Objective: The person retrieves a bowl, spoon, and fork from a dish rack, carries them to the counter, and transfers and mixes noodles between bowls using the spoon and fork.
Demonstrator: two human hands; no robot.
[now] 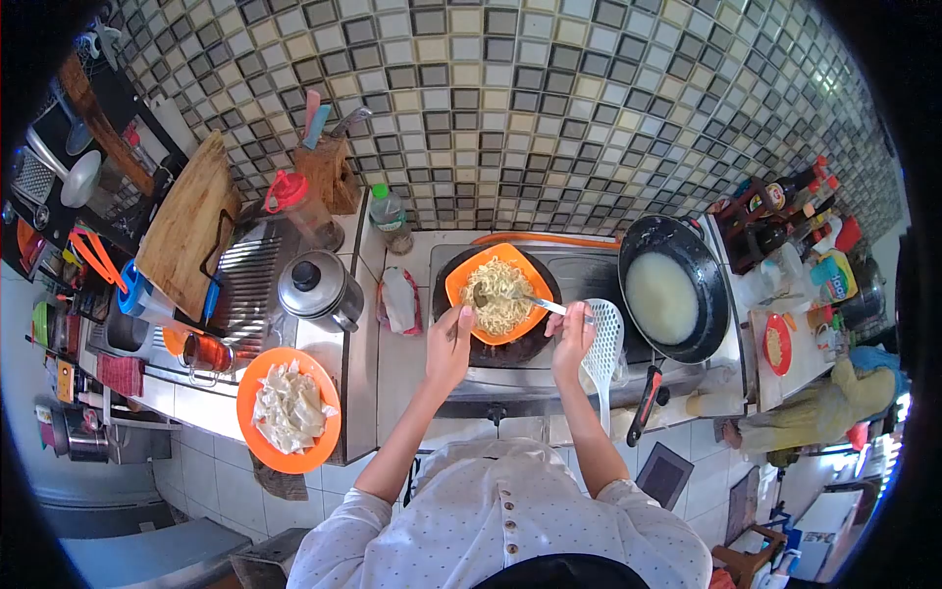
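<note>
An orange bowl point(459, 280) of noodles point(502, 299) sits over the left burner of the stove. My left hand point(449, 346) is closed on the bowl's near left edge. In my right hand point(572, 342) is the handle of a metal spoon point(542, 303), which reaches leftward into the noodles; its tip lies among them. Just right of that hand is a white slotted spatula point(602, 346), its handle pointing toward me. Further right, a black frying pan point(714, 312) holds a pale, cloudy liquid point(662, 297).
Left of the stove are an orange plate of pale food pieces point(329, 429), a metal pot point(314, 293), a red-lidded jug point(306, 216), a green-capped bottle point(389, 218) and a knife block point(332, 177). Sauce bottles point(780, 192) crowd the right. The pan's handle point(644, 405) projects over the counter edge.
</note>
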